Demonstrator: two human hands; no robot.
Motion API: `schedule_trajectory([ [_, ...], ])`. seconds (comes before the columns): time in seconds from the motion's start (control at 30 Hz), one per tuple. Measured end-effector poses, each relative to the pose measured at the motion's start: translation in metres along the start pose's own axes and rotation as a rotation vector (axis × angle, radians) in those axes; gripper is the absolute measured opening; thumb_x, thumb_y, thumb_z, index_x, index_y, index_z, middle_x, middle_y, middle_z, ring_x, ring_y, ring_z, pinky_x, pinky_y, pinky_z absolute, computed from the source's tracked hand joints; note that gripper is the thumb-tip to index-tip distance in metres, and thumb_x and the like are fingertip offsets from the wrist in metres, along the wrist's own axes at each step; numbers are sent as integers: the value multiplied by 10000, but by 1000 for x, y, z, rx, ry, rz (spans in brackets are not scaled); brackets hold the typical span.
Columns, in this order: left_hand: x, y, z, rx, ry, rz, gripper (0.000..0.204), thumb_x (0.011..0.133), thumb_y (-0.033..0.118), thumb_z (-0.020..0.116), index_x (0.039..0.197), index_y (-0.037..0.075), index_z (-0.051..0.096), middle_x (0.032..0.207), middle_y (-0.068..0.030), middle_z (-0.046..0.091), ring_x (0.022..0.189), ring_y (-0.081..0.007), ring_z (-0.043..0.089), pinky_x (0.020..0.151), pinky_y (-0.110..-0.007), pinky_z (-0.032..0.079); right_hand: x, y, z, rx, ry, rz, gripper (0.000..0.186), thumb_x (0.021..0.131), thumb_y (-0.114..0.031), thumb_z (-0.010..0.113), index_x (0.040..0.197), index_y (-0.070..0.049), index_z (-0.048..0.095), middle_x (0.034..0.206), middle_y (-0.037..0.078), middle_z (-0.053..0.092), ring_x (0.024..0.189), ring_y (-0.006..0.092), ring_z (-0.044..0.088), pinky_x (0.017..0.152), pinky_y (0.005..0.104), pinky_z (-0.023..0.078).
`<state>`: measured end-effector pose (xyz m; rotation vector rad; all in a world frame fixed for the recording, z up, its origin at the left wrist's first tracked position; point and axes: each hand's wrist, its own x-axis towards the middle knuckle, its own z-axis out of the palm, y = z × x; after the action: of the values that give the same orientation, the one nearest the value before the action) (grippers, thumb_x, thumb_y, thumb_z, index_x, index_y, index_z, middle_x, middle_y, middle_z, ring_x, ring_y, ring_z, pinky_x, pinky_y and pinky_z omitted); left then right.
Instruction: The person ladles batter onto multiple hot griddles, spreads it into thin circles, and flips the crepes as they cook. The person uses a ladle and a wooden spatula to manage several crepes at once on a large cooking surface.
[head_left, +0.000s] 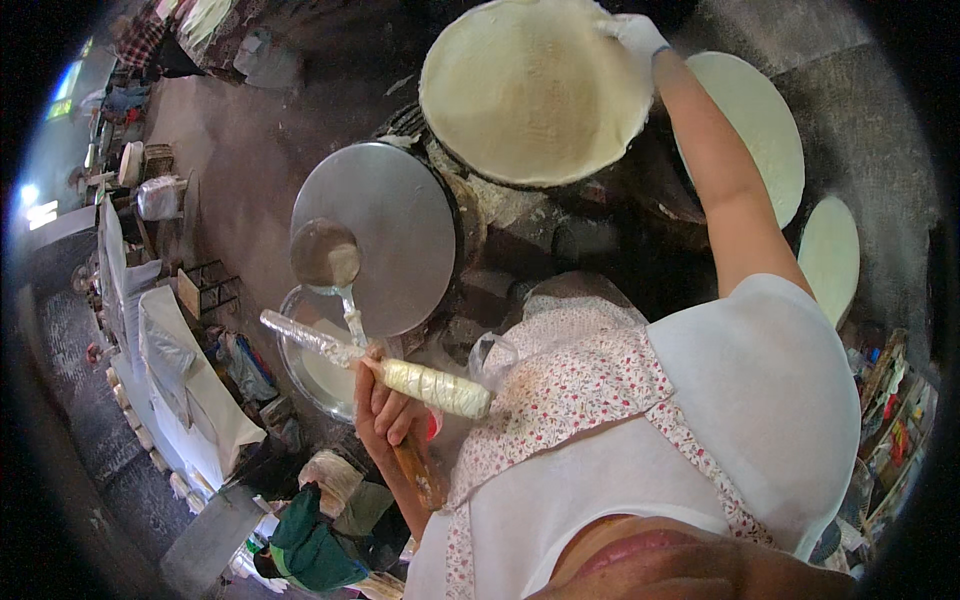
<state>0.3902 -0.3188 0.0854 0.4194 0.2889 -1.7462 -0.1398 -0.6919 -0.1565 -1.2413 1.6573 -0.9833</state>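
Beside the bowl (287, 362), the left hand (395, 408) clamps ladle (325, 255) and roller (437, 388) together, perhaps freeing the right hand (637, 38) for the sheet's (530, 95) edge; its fingers can't be made out.

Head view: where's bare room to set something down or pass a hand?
Bare: the grey plate right of the ladle; the brown floor left of the plate. Crowded: around the left hand, among ladle, wrapped stick and batter bowl.
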Motion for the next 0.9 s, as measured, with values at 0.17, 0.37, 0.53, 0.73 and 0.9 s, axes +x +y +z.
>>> schedule_trajectory([
  [0.17,-3,24,-4,77,-25,-96,340,1155,271,383,1302,-30,436,634,20,373,391,-41,429,307,-201,432,-144,-160,1,354,196,-33,143,922,-226,787,965,-91,810,861,65,766,728,198,704,705,342,561],
  [0.37,6,68,-23,304,-45,-405,309,1161,236,372,1309,-13,478,691,39,377,418,-42,374,333,-212,391,-408,-134,-52,394,687,-62,429,973,-275,734,1311,-18,679,1189,98,727,1071,198,691,904,356,553],
  [0.53,10,70,-3,421,46,-662,276,1154,235,400,1287,5,476,630,58,345,409,-41,363,321,-214,364,-682,-83,1,670,1233,215,554,913,-325,807,1322,20,666,1227,107,723,1093,201,695,937,346,549],
  [0.73,-5,52,14,563,48,-1046,273,1153,236,403,1285,8,476,614,60,337,401,-43,355,317,-211,357,-1007,-105,107,220,1916,471,275,957,-152,743,1168,23,764,1126,88,771,998,175,721,926,318,556],
  [0.9,12,43,11,591,77,-1302,270,1153,236,406,1284,11,476,601,61,331,394,-44,348,313,-208,351,-1173,-166,196,-319,1985,868,314,1010,-223,678,1237,-16,743,1105,72,788,867,168,743,748,280,577],
])
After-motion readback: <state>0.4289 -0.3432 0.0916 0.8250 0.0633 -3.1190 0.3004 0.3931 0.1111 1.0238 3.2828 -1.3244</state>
